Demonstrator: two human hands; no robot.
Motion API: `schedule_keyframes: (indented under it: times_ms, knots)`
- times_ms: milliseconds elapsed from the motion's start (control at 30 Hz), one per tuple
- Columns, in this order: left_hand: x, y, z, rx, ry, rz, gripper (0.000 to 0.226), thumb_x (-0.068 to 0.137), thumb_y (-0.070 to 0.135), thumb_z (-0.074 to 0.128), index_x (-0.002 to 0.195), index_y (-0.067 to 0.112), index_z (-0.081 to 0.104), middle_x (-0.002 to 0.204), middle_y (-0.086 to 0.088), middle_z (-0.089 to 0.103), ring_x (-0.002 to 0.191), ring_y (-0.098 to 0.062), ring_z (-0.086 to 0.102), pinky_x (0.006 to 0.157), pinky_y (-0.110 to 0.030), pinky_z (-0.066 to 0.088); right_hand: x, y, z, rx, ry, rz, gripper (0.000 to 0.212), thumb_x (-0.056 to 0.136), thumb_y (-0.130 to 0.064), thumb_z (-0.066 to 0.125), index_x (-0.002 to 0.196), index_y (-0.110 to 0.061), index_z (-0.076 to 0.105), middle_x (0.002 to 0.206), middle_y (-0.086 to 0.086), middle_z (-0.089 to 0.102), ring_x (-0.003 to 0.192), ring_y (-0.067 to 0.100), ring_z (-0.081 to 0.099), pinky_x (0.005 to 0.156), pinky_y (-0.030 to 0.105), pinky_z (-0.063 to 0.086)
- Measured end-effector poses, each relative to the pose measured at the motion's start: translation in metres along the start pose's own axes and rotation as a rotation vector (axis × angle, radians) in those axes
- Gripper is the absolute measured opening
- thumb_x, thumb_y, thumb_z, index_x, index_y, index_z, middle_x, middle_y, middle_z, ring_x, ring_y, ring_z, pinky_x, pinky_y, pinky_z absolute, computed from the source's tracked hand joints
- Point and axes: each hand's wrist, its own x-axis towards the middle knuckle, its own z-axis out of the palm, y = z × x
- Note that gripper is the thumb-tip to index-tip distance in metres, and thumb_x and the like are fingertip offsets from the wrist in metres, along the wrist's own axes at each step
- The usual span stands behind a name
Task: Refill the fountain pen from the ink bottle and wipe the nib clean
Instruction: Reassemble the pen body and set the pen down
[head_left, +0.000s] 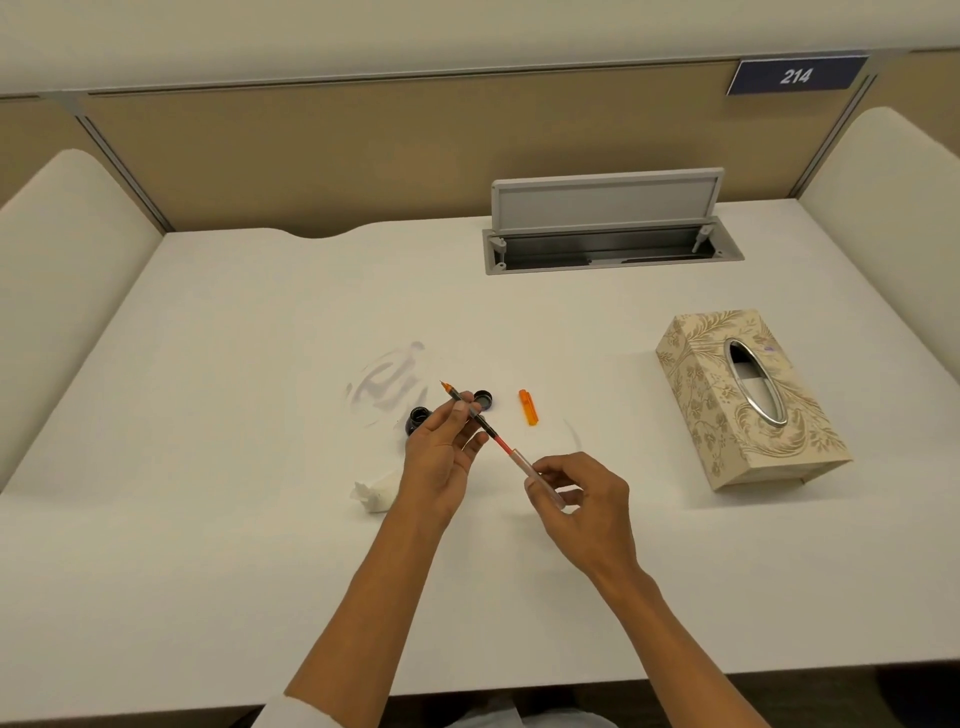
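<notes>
Sign (796, 76) reads "214", no other txt

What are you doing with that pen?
A person is holding a fountain pen in the air with both hands. The left hand pinches the dark part near the orange nib, and the right hand holds the clear barrel end. The ink bottle stands open behind the left hand, with its lid beside it. A crumpled tissue waits on the desk.
</notes>
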Motion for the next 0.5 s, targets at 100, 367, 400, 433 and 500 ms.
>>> schedule_keyframes:
  times_ms: [100, 367, 400, 433, 500]
  knots:
    - [0.000, 0.001, -0.001, -0.026, 0.001, 0.001, 0.014, 0.094, 0.008, 0.054, 0.095, 0.009, 0.068, 0.079, 0.000, 0.073, 0.082, -0.014, 0.065, 0.080, -0.030, 0.052, 0.000, 0.000, 0.002, -0.006, -0.002, -0.015, 0.014, 0.081, -0.016, 0.078, 0.093, -0.022, 0.074, 0.087, -0.012, 0.071, 0.079, 0.008, 0.068, 0.061, 0.027, 0.059]
    - [-0.004, -0.006, -0.001, 0.069, -0.077, -0.035, 0.016, 0.095, 0.013, 0.053, 0.096, 0.012, 0.069, 0.092, -0.002, 0.070, 0.087, -0.017, 0.064, 0.077, -0.034, 0.050, 0.003, -0.013, 0.012, 0.056, 0.057, 0.064, 0.018, 0.083, -0.025, 0.077, 0.100, -0.020, 0.072, 0.083, -0.011, 0.072, 0.079, 0.002, 0.069, 0.061, 0.012, 0.054]
    - [-0.005, -0.008, 0.000, 0.080, -0.098, -0.040, 0.016, 0.096, 0.014, 0.052, 0.096, 0.013, 0.069, 0.094, -0.001, 0.070, 0.090, -0.018, 0.064, 0.078, -0.035, 0.050, 0.005, -0.015, 0.012, 0.066, 0.066, 0.073, 0.017, 0.084, -0.025, 0.077, 0.099, -0.020, 0.072, 0.082, -0.011, 0.072, 0.077, 0.002, 0.069, 0.060, 0.012, 0.054]
    - [-0.006, -0.010, 0.000, 0.085, -0.118, -0.043, 0.017, 0.096, 0.014, 0.052, 0.097, 0.013, 0.068, 0.096, -0.001, 0.070, 0.093, -0.019, 0.064, 0.080, -0.036, 0.050, 0.006, -0.017, 0.013, 0.077, 0.072, 0.077, 0.015, 0.085, -0.025, 0.076, 0.098, -0.020, 0.071, 0.081, -0.011, 0.072, 0.075, 0.003, 0.070, 0.059, 0.013, 0.054]
    - [-0.008, -0.012, 0.001, 0.075, -0.144, -0.057, 0.017, 0.097, 0.014, 0.050, 0.099, 0.012, 0.068, 0.100, -0.001, 0.071, 0.097, -0.020, 0.066, 0.081, -0.036, 0.053, 0.009, -0.021, 0.015, 0.101, 0.073, 0.079, 0.011, 0.086, -0.023, 0.075, 0.096, -0.020, 0.071, 0.080, -0.009, 0.072, 0.072, 0.006, 0.071, 0.060, 0.016, 0.056]
